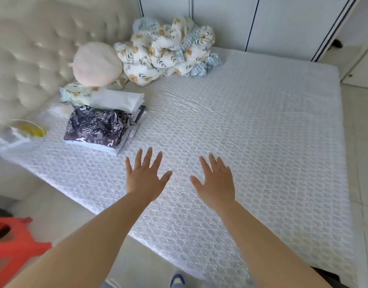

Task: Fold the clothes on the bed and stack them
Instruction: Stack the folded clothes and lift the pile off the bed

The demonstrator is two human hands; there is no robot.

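A stack of folded clothes (100, 129) lies on the bed's left side, with a dark patterned garment (95, 126) on top at the front and a folded white piece (120, 99) behind it. My left hand (145, 175) and my right hand (216, 181) are stretched out over the white textured mattress (262, 132), palms down, fingers spread and straight. Both hands hold nothing. The left hand is just right of the stack's front corner.
A crumpled floral quilt (166, 50) is bunched at the head of the bed beside a round pinkish cushion (96, 63) and the tufted headboard (29, 55). A yellow item (32, 128) lies near the bed's left corner. A red plastic stool (10, 246) stands on the floor at left.
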